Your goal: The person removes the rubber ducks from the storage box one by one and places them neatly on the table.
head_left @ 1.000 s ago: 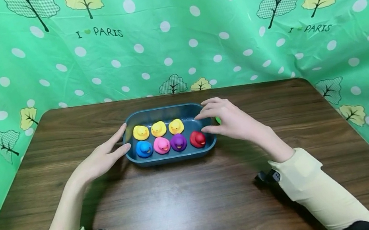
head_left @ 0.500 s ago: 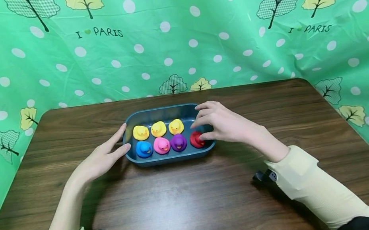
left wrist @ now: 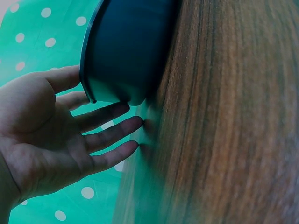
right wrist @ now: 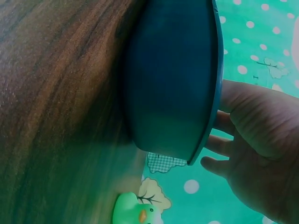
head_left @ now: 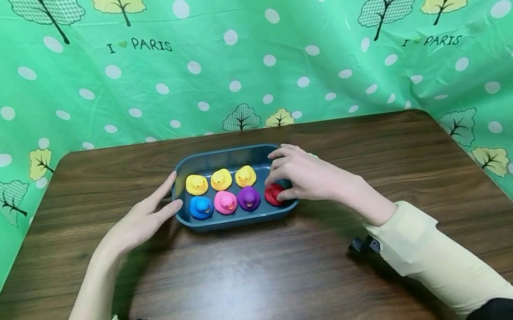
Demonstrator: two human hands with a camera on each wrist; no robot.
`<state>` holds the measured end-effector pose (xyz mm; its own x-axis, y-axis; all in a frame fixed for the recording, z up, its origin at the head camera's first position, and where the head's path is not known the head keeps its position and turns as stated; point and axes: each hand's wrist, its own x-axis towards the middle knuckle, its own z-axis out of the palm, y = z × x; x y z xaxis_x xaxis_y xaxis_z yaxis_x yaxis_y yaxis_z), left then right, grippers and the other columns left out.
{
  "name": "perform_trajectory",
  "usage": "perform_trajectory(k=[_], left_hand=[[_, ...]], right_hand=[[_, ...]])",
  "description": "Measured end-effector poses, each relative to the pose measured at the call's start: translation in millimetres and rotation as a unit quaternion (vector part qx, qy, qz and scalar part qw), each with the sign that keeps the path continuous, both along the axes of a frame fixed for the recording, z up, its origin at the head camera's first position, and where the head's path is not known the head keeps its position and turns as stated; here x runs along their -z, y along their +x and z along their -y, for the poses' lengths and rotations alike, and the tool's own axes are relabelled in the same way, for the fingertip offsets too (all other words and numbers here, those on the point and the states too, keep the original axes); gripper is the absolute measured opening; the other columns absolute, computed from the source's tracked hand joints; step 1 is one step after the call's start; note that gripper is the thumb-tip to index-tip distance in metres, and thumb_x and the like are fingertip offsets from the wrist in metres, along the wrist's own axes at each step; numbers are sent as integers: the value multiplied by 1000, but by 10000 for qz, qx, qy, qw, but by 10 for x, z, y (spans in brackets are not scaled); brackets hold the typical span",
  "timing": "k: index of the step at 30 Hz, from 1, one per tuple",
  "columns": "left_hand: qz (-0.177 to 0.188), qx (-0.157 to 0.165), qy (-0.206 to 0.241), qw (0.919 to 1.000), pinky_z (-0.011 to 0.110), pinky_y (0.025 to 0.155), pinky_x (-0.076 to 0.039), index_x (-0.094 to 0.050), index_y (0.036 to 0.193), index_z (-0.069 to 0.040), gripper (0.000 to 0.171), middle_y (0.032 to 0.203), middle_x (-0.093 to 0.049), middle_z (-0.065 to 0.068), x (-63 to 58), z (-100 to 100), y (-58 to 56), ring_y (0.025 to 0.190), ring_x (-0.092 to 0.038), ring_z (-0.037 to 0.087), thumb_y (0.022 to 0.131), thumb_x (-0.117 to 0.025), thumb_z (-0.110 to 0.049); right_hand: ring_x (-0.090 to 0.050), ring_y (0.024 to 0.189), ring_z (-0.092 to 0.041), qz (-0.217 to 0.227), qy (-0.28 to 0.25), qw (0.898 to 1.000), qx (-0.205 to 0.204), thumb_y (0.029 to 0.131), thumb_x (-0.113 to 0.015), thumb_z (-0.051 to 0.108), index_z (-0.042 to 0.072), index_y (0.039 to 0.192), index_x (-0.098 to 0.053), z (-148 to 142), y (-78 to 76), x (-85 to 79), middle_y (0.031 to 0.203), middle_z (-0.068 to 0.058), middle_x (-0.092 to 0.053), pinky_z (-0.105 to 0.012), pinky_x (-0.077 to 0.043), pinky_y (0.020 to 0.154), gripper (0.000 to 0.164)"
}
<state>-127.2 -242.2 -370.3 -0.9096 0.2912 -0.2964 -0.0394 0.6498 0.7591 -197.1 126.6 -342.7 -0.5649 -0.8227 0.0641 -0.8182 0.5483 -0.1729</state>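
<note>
A dark blue oval-ended tray (head_left: 236, 222) holds toy ducks in two rows. Three yellow ducks, including the middle one (head_left: 221, 179), sit at the back. In front are a blue duck (head_left: 200, 207), a pink duck (head_left: 225, 202), a purple duck (head_left: 248, 198) and a red duck (head_left: 272, 194). My left hand (head_left: 137, 222) rests its extended thumb and fingers against the tray's left end. Over the right end, my right hand (head_left: 309, 175) pinches the red duck between thumb and index finger, partly covering it. In the right wrist view the tray wall (right wrist: 175, 84) hides these fingertips.
A green duck (right wrist: 131, 210) stands on the table outside the tray's right end, mostly hidden behind my right hand in the head view. The brown wooden table (head_left: 238, 297) ends at a green dotted curtain (head_left: 268, 40) behind the tray.
My right hand has moved left and in over the tray's right end, its thumb and index finger closing on the red duck. The left hand has stayed in place.
</note>
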Motion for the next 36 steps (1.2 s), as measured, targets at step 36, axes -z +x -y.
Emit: perform_trajectory(k=[36], left_hand=[[-89, 18, -95, 9999, 74, 120, -21, -4, 165, -43, 74, 174, -17, 13, -2, -3, 1, 159, -15, 45, 106, -47, -55]], right_hand=[[-55, 132, -34, 118, -233, 9996, 83, 83, -88, 24, 16, 101, -83, 30, -6, -63, 95, -1, -77, -56, -35, 119, 20]])
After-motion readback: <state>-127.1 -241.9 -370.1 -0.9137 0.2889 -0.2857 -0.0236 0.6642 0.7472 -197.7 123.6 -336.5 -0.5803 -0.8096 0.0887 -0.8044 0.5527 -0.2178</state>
